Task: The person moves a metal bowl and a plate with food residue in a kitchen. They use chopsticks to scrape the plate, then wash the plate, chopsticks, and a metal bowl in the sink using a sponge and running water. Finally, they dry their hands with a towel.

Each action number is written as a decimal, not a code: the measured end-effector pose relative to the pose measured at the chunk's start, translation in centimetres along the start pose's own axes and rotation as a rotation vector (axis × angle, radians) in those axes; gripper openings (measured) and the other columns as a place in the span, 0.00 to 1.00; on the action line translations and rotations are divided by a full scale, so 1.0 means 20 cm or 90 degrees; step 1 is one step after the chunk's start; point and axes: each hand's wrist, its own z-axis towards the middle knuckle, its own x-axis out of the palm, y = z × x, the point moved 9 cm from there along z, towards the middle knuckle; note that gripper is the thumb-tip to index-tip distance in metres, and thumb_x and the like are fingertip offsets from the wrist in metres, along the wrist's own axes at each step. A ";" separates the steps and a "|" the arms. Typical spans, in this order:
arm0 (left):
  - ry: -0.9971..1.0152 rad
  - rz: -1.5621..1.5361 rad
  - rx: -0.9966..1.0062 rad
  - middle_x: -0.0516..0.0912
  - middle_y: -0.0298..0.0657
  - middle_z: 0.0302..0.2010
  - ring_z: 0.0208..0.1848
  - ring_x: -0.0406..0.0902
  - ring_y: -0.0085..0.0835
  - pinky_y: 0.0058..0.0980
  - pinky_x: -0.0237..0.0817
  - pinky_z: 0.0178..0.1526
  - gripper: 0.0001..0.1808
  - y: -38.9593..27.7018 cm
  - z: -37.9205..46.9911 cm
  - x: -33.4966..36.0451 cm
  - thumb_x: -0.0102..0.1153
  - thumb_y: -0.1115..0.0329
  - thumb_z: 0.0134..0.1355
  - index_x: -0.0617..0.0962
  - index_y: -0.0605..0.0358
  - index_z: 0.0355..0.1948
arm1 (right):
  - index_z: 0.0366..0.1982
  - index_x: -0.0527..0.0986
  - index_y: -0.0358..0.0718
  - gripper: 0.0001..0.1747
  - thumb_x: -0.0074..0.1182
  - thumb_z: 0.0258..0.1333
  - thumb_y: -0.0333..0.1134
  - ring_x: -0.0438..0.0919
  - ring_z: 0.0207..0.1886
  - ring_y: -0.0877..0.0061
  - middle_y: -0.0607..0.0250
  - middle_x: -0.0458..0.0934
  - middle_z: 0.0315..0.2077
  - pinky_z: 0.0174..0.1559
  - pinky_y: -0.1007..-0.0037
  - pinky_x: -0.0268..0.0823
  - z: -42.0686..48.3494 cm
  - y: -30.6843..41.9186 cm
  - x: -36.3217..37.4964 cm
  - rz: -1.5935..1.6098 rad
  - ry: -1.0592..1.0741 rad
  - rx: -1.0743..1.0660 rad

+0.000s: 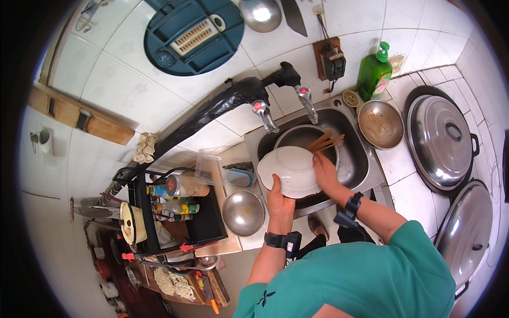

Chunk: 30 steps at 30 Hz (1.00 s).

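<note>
Both hands hold a white bowl (pixel 290 169) tilted over the sink (pixel 354 169), its underside facing up towards me. My left hand (pixel 280 204) grips the near left rim, thumb on the outside. On the right side of the bowl is my right hand (pixel 327 175), its fingers partly hidden behind the bowl. Several wooden chopsticks (pixel 328 142) lie just beyond the right fingertips; whether those fingers touch them I cannot tell. Behind the white bowl a metal basin (pixel 294 134) sits in the sink, partly covered by it.
Two taps (pixel 267 117) hang over the sink. A stained metal bowl (pixel 380 124) and a green pump bottle (pixel 374 75) stand to the right, near lidded pans (pixel 439 139). Left are a metal bowl (pixel 243 213), a blue sponge (pixel 239 177) and a black rack (pixel 206 210) with bottles.
</note>
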 end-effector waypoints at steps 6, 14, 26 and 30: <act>0.037 0.113 0.016 0.75 0.43 0.54 0.58 0.71 0.34 0.35 0.62 0.61 0.24 -0.05 -0.05 0.05 0.47 0.56 0.69 0.68 0.63 0.58 | 0.59 0.62 0.31 0.30 0.47 0.58 0.38 0.55 0.67 0.50 0.44 0.61 0.61 0.67 0.50 0.43 -0.32 0.69 0.20 -0.136 0.320 -0.464; 0.095 0.200 -0.011 0.74 0.45 0.55 0.56 0.73 0.37 0.37 0.63 0.60 0.25 -0.14 -0.12 0.07 0.48 0.58 0.69 0.67 0.68 0.58 | 0.59 0.65 0.34 0.25 0.44 0.62 0.37 0.60 0.65 0.57 0.49 0.65 0.60 0.66 0.61 0.52 0.01 0.57 0.36 -0.037 0.391 -0.411; 0.063 0.133 -0.002 0.75 0.45 0.55 0.56 0.73 0.38 0.38 0.63 0.61 0.23 -0.30 -0.15 0.00 0.55 0.67 0.65 0.68 0.67 0.58 | 0.46 0.75 0.32 0.24 0.48 0.58 0.45 0.71 0.54 0.48 0.32 0.71 0.50 0.56 0.59 0.65 0.16 -0.42 0.41 -0.454 0.443 -0.049; 0.034 0.199 0.008 0.77 0.46 0.52 0.54 0.75 0.38 0.38 0.65 0.59 0.21 -0.31 -0.12 -0.05 0.57 0.75 0.61 0.71 0.68 0.55 | 0.48 0.73 0.32 0.22 0.53 0.50 0.34 0.73 0.50 0.49 0.38 0.75 0.45 0.53 0.61 0.67 0.01 -0.50 0.48 -0.812 0.593 -0.231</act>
